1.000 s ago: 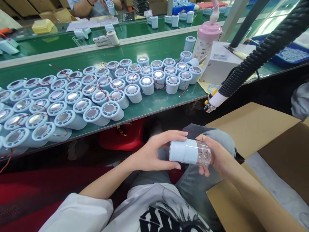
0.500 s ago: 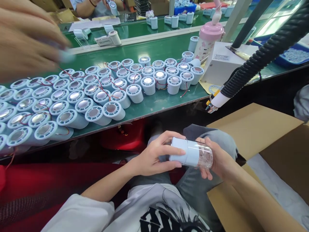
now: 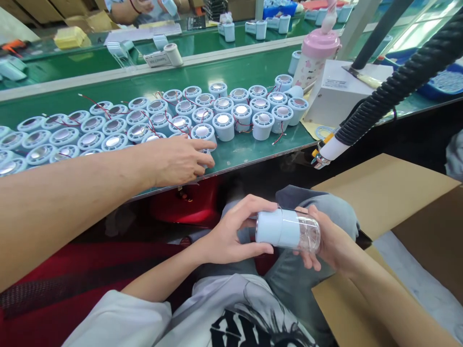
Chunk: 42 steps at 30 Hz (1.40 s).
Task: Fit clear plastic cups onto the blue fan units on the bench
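Over my lap, a light-blue plastic cylinder (image 3: 277,229) lies on its side, partly inside a clear cup (image 3: 309,232). My left hand (image 3: 235,233) grips the blue end, thumb below and fingers above. From the right, my right hand (image 3: 327,238) holds the clear end, its fingers partly hidden behind it. Crumpled-looking clear texture shows inside the cup's end. On the green bench stand several rows of light-blue round housings (image 3: 223,126) with silver discs on top and thin red and black wires.
A co-worker's hand (image 3: 181,161) reaches in from the left over the housings. A ribbed black hose (image 3: 390,96) with a white nozzle hangs at right. An open cardboard box (image 3: 383,193) stands beside my right knee. A pink-lidded bottle (image 3: 318,53) stands at the back.
The co-worker's hand has come down from the upper left to the front housings; the small blurred blue thing by it no longer shows. My left fingers have lifted slightly on the cylinder.
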Motion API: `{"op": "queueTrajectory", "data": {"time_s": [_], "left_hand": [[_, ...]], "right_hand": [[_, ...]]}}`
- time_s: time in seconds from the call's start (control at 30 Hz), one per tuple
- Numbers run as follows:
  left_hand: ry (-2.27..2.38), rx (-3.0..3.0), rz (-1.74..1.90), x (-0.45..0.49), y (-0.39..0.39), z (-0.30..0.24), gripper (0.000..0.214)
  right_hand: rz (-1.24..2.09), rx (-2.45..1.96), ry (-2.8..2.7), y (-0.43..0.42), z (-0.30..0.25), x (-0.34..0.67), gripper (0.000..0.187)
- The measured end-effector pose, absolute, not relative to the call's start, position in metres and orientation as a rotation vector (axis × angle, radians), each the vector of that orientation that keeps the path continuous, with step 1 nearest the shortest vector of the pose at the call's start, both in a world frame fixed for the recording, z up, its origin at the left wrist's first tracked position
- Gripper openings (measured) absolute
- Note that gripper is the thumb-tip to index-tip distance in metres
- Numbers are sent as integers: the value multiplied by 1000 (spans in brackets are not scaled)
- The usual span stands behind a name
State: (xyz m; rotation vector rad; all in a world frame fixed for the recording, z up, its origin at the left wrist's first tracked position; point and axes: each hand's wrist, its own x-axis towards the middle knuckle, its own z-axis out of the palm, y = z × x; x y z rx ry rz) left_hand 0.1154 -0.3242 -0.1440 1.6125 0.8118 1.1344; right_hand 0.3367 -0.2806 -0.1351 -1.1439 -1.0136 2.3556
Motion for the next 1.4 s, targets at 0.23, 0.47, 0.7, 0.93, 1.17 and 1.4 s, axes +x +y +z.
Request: {"op": "queueTrajectory", "data": {"time_s": [0.23, 0.47, 0.7, 0.93, 1.17, 1.4], "left_hand": [[809, 1788, 1122, 111, -321, -138, 36], [759, 1648, 1047, 113, -321, -140, 40], [752, 1522, 975, 116, -321, -144, 86], [787, 1571, 964, 118, -321, -141, 69], [887, 1242, 912, 122, -329, -132, 68], [939, 1172, 900, 116, -332, -129, 74]], "right_hand": [[2390, -1132, -1000, -281, -138, 336, 60], [2386, -1130, -1024, -282, -135, 336, 53], [2498, -1141, -914, -285, -133, 332, 51], [2648, -1120, -907, -287, -128, 330, 74], [2099, -1049, -1520, -291, -134, 347, 78], [1276, -702, -2151, -289, -133, 353, 59]]}}
